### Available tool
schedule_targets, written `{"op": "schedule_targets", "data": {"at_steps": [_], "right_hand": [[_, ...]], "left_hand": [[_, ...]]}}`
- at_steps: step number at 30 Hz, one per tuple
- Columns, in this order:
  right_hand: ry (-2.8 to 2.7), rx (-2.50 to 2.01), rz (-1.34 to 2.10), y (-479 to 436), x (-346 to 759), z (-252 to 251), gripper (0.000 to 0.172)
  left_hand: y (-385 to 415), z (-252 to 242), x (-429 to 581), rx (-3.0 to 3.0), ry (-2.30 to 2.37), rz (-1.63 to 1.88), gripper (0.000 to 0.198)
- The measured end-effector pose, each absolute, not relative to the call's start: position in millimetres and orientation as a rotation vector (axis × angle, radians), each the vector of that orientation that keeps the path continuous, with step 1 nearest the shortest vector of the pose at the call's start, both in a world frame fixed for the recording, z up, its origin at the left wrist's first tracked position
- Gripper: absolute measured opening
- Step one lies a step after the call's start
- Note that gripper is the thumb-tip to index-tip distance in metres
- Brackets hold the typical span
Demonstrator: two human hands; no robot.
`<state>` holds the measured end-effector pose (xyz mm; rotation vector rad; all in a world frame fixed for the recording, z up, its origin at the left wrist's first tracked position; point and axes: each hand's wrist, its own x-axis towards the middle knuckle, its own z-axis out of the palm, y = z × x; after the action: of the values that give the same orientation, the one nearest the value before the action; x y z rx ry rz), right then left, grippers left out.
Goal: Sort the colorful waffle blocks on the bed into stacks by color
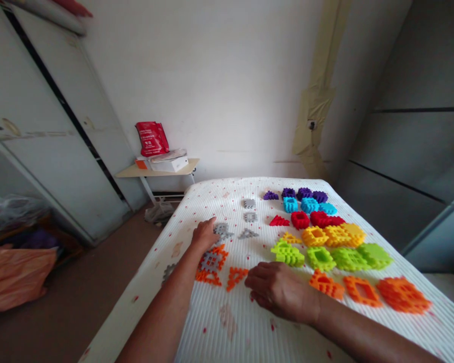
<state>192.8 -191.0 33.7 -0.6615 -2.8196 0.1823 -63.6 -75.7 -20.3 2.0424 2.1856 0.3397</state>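
Note:
My left hand [205, 235] reaches to the left side of the bed, against a small pile of grey interlocking building pieces [223, 231]. Its visible fingers are apart at the pile's left edge; the others are hidden. Close below it lie orange triangle pieces [209, 277] and a grey square piece [212, 260]. My right hand [274, 288] is low over the sheet, palm down, with fingers curled together. An orange triangle piece [235, 278] lies just left of its fingertips; anything inside the fingers is hidden.
Rows of purple [304, 193], blue [309, 204], red [300, 220], yellow [335, 235], green [350, 257] and orange pieces [403, 295] stand on the right. Single grey pieces [250, 217] lie mid-bed. A side table [191, 166] holds a red bag [152, 138].

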Motion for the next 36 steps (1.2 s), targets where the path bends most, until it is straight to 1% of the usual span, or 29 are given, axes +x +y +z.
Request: {"op": "schedule_targets", "data": {"at_steps": [8, 13, 17, 19, 24, 26, 32, 34, 36], "right_hand": [[-2.852, -0.603, 0.255, -190.6, 181.9, 30.2, 0.013], [-2.781, -0.646, 0.278, -170.2, 182.5, 41.5, 0.015], [-2.651, -0.855, 0.245, -130.6, 177.4, 50.7, 0.019], [-2.634, -0.93, 0.186, -109.0, 170.2, 51.7, 0.024], [-2.69, -0.95, 0.045, -73.8, 145.3, 45.2, 0.05], [-2.736, -0.939, 0.035, -70.1, 136.7, 42.6, 0.055], [-2.805, -0.932, 0.021, -74.1, 124.3, 42.8, 0.043], [-2.803, -0.995, 0.026, -68.4, 127.1, 46.8, 0.043], [-2.786, -1.105, 0.021, -54.1, 135.2, 52.8, 0.045]], "left_hand": [[-52.2, -18.0, -74.0, 2.056, 2.031, 0.218, 0.044], [-64.4, -12.8, -66.4, 2.043, 2.096, 0.323, 0.038], [-84.3, -4.1, -55.6, 2.07, 2.153, 0.438, 0.038], [-93.6, 0.4, -49.5, 2.094, 2.161, 0.472, 0.038], [-109.7, 7.4, -38.3, 2.123, 2.153, 0.523, 0.035], [-113.4, 8.4, -36.1, 2.133, 2.129, 0.542, 0.033], [-118.6, 8.9, -30.3, 2.159, 2.101, 0.648, 0.034], [-119.2, 8.4, -29.2, 2.15, 2.082, 0.714, 0.04], [-120.7, 7.3, -30.9, 2.112, 2.077, 0.814, 0.051]]}}
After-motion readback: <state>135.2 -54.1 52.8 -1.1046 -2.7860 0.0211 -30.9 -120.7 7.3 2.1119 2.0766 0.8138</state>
